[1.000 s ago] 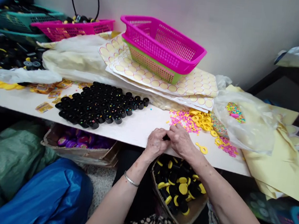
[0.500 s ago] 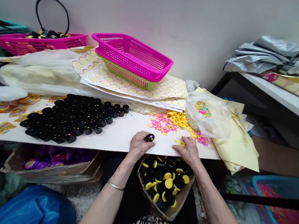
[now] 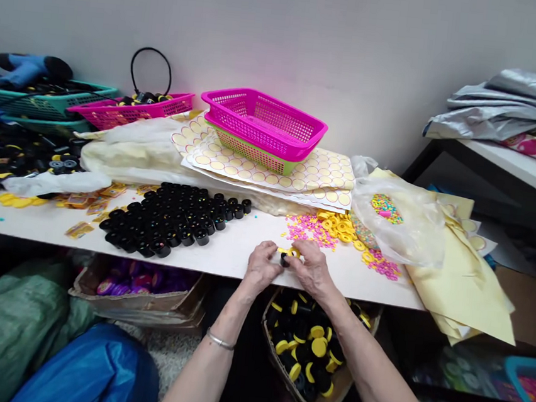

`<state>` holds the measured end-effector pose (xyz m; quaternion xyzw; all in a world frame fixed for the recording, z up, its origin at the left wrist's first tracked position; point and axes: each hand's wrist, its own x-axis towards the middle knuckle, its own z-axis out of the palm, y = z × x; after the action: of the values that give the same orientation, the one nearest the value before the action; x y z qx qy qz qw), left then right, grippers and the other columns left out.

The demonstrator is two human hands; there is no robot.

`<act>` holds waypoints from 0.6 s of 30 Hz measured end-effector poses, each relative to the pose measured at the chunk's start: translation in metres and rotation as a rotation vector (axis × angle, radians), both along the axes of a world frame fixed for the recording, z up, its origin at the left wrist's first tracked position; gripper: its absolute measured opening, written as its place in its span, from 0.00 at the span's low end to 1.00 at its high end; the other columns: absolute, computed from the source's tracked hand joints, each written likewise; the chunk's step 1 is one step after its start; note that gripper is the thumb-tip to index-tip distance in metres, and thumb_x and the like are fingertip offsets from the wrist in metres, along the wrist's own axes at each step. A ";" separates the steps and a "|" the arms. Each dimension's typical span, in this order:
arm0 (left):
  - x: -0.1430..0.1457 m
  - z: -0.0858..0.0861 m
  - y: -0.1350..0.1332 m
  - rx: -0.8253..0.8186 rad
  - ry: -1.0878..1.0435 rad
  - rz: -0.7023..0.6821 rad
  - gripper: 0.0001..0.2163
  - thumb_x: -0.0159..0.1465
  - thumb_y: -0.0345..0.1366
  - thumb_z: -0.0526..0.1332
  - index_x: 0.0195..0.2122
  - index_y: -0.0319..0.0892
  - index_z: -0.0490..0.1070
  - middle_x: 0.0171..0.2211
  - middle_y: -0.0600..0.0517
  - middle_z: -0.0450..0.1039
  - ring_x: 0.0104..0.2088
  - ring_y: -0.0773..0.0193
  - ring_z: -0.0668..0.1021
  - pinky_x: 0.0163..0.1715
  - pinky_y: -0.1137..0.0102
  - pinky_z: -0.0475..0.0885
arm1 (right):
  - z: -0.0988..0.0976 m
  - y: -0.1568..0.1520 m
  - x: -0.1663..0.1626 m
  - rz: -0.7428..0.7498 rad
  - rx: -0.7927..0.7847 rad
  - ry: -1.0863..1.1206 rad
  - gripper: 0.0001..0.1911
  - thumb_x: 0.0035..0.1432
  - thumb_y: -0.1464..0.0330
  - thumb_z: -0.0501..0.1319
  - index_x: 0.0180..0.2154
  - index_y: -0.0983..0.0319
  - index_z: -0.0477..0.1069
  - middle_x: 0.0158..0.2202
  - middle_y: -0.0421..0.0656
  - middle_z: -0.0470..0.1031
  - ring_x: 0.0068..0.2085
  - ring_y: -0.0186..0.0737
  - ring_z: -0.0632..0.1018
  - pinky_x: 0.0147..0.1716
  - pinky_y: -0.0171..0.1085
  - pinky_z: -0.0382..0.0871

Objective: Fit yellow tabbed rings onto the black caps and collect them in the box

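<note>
My left hand point(image 3: 260, 267) grips a small black cup point(image 3: 284, 259) at the front edge of the white table point(image 3: 224, 257). My right hand point(image 3: 312, 270) meets it there and presses a yellow ring lid point(image 3: 293, 252) against the cup. A cluster of several open black cups point(image 3: 174, 218) stands to the left on the table. A pile of yellow ring lids point(image 3: 339, 225) and pink beads point(image 3: 306, 228) lies just beyond my hands. Below the table edge, a cardboard box point(image 3: 310, 357) holds black cups with yellow lids.
A pink basket stacked on a green one point(image 3: 262, 126) rests on sheets of round stickers point(image 3: 299, 175). A clear bag of coloured beads point(image 3: 396, 216) and yellow paper point(image 3: 466, 280) lie right. Another box point(image 3: 141, 287), green and blue bags point(image 3: 45, 344) sit under the table. More baskets point(image 3: 129, 109) at left.
Half a second ago my hands were apart, the left on a black cup, the right by a yellow lid. Now they have come together with cup and lid between them.
</note>
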<state>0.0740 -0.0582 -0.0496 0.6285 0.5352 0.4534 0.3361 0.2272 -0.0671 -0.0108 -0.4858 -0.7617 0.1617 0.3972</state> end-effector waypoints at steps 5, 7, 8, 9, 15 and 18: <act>-0.016 0.003 -0.003 -0.201 -0.474 0.129 0.11 0.45 0.30 0.59 0.31 0.38 0.74 0.30 0.51 0.72 0.29 0.68 0.72 0.31 0.72 0.67 | -0.003 0.004 -0.012 0.014 -0.014 -0.138 0.03 0.53 0.69 0.58 0.31 0.61 0.69 0.31 0.42 0.70 0.36 0.40 0.65 0.37 0.37 0.59; -0.013 0.008 -0.002 -0.248 -0.517 0.166 0.11 0.47 0.34 0.60 0.32 0.37 0.74 0.26 0.52 0.71 0.23 0.71 0.69 0.25 0.74 0.65 | -0.003 0.005 -0.011 0.017 -0.026 -0.164 0.03 0.52 0.69 0.58 0.31 0.61 0.69 0.30 0.42 0.70 0.35 0.40 0.65 0.36 0.36 0.59; -0.010 0.011 -0.001 -0.282 -0.544 0.166 0.12 0.48 0.37 0.61 0.32 0.36 0.74 0.23 0.53 0.70 0.20 0.72 0.67 0.21 0.75 0.62 | -0.003 0.005 -0.011 0.014 -0.036 -0.176 0.03 0.52 0.68 0.59 0.31 0.61 0.69 0.29 0.42 0.70 0.35 0.40 0.65 0.36 0.36 0.59; -0.006 0.015 0.000 -0.315 -0.566 0.150 0.13 0.49 0.40 0.62 0.31 0.36 0.74 0.21 0.55 0.69 0.18 0.74 0.65 0.19 0.76 0.59 | -0.002 0.006 -0.011 0.007 -0.049 -0.188 0.04 0.52 0.68 0.59 0.31 0.61 0.69 0.29 0.42 0.70 0.35 0.40 0.65 0.35 0.36 0.59; 0.020 0.026 0.003 -0.369 -0.590 0.028 0.11 0.45 0.40 0.66 0.24 0.37 0.72 0.16 0.57 0.66 0.17 0.74 0.65 0.18 0.77 0.58 | -0.002 0.006 -0.014 -0.098 -0.262 0.101 0.09 0.46 0.66 0.62 0.33 0.60 0.71 0.27 0.39 0.70 0.29 0.35 0.67 0.28 0.33 0.60; 0.023 0.022 0.004 -0.364 -0.556 0.067 0.10 0.46 0.39 0.65 0.23 0.37 0.71 0.16 0.57 0.66 0.16 0.74 0.64 0.17 0.77 0.57 | -0.011 0.004 -0.016 -0.066 -0.526 0.520 0.15 0.43 0.62 0.64 0.35 0.62 0.72 0.21 0.36 0.67 0.20 0.30 0.64 0.20 0.31 0.57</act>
<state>0.0966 -0.0545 -0.0273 0.3926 0.5155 0.5151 0.5610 0.2113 -0.0630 -0.0217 -0.5384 -0.5516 0.4571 0.4438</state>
